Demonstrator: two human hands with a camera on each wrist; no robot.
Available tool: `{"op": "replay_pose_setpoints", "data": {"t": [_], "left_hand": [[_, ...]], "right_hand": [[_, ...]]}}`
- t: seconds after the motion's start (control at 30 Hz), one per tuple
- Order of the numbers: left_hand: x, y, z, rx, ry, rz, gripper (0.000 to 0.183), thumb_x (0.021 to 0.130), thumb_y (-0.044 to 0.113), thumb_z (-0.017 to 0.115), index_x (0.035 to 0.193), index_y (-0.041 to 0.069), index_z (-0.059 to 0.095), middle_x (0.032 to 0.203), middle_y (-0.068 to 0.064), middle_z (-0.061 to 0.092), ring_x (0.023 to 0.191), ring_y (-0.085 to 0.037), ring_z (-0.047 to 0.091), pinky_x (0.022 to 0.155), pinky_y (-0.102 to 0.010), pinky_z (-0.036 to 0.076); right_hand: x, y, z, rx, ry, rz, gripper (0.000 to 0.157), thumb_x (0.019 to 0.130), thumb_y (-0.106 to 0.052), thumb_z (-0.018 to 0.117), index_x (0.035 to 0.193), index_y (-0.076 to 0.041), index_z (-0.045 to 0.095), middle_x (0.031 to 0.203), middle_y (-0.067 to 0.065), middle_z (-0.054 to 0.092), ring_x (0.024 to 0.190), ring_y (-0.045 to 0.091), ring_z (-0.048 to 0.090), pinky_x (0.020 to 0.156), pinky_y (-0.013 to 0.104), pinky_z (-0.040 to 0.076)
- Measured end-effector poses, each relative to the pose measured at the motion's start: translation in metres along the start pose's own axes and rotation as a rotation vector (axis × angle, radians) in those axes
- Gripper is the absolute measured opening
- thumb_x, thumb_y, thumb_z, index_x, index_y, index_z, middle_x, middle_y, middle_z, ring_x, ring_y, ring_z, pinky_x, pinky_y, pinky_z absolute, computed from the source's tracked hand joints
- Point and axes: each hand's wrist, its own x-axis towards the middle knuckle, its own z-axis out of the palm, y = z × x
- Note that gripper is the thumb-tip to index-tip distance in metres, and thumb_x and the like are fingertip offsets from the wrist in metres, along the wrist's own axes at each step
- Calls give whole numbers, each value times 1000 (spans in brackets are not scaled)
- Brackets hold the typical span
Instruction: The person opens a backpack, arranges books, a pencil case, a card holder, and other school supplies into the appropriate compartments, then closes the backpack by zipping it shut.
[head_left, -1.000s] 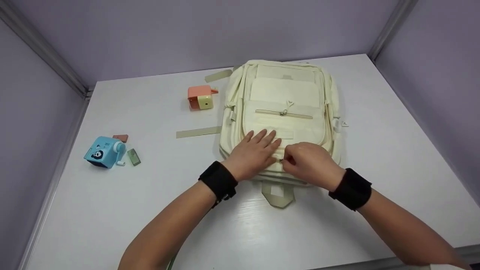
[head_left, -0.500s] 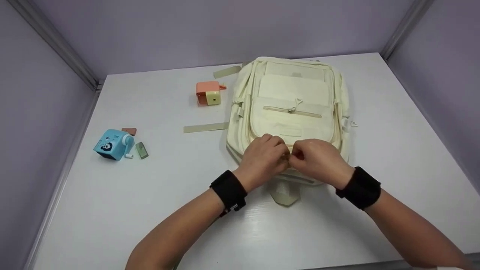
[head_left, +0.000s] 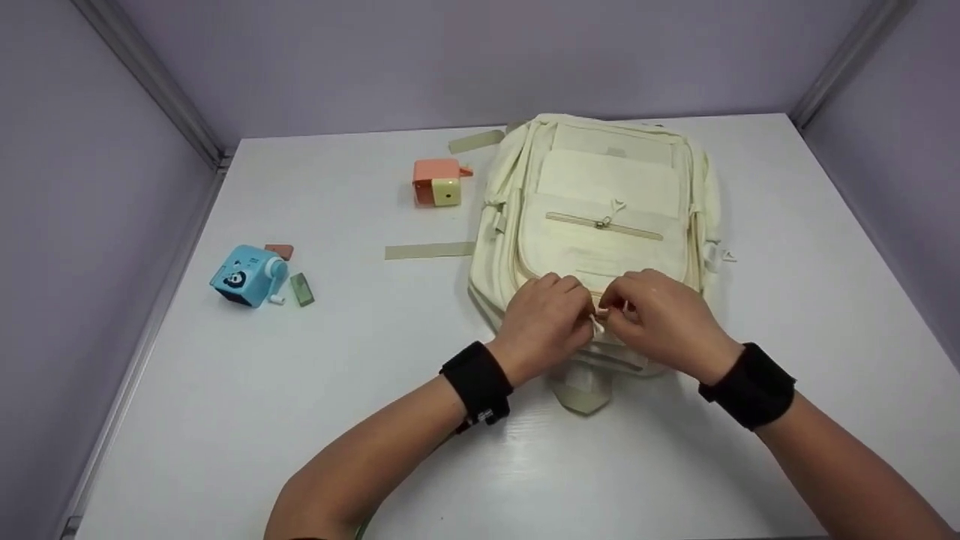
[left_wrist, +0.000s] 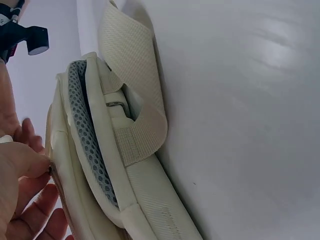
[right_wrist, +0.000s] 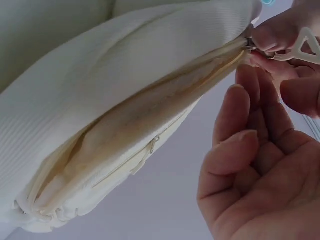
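A cream backpack (head_left: 615, 176) lies flat, its front pocket facing up. My left hand (head_left: 544, 319) pinches the zipper slider (right_wrist: 249, 44) at the pocket's lower edge. A white triangular zipper pull (right_wrist: 303, 49) hangs off the slider among the fingers. Beside it my right hand (head_left: 664, 322) has curled fingers, the tips pinching the pocket edge right by the slider. From there the pocket opening (right_wrist: 130, 120) gapes in the right wrist view, showing a pale lining. The backpack's webbing handle (left_wrist: 135, 55) and grey mesh (left_wrist: 90, 135) show in the left wrist view.
An orange and yellow pencil sharpener (head_left: 436, 180) stands left of the backpack. Farther left are a blue crank sharpener (head_left: 244, 274), a green eraser-like block (head_left: 302, 289) and a reddish one (head_left: 280, 251). A strap (head_left: 427, 250) lies on the white table (head_left: 337, 420). Purple-grey walls (head_left: 480, 67) enclose it.
My left hand has gone from lying flat on the pocket to pinching at the zipper beside my right hand. The head view has shifted, so everything sits farther right in it.
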Motion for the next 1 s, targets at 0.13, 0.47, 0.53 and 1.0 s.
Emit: {"op": "replay_pose_setpoints", "data": {"t": [0.13,0.47,0.53,1.0], "left_hand": [[-1,2,-1,-20,-28,-22,8,87,18,70,86,17,63,85,5,58,77,-15,53,68,-29,42],[-2,-3,-11,-17,-90,-54,7,88,14,67,85,15,61,86,3,58,81,-18,53,69,-31,42],[-3,-6,-14,-14,-84,-59,7,89,13,67,85,15,61,87,2,59,83,-19,54,69,-31,43],[-24,-50,-42,-200,-111,-220,9,92,2,62,94,10,63,100,-3,60,88,-19,57,71,-32,49]], "right_hand": [[-1,4,7,-80,11,-116,9,84,-6,76,92,-9,73,87,1,66,81,21,59,68,36,49],[-1,6,12,-171,8,-168,11,85,-7,82,90,-6,72,84,4,65,78,24,62,67,37,51],[-1,5,11,-177,1,-159,12,86,-7,82,90,-7,70,84,3,63,76,23,61,65,37,51],[-3,2,5,-132,-44,-122,11,91,-7,77,92,-9,66,87,0,60,76,17,58,64,34,49]]}}
